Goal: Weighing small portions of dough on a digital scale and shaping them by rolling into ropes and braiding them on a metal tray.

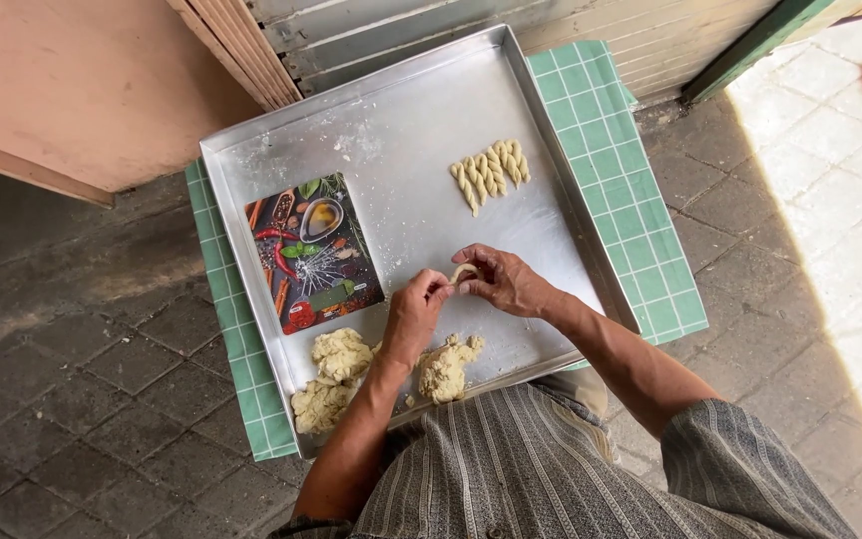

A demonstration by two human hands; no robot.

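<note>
- Head view, nearest: lumps of dough [351, 374] lie at the metal tray's [401, 150] near edge.
- Left hand [413, 311] and right hand [503, 281] meet above them, fingers pinched shut on a small dough piece [464, 271] between them.
- Scale with a spice picture [311, 252] lies left.
- Twisted dough sticks [491, 170] lie farther back.
- Green checked cloth [631, 180] lies under the tray.
</note>
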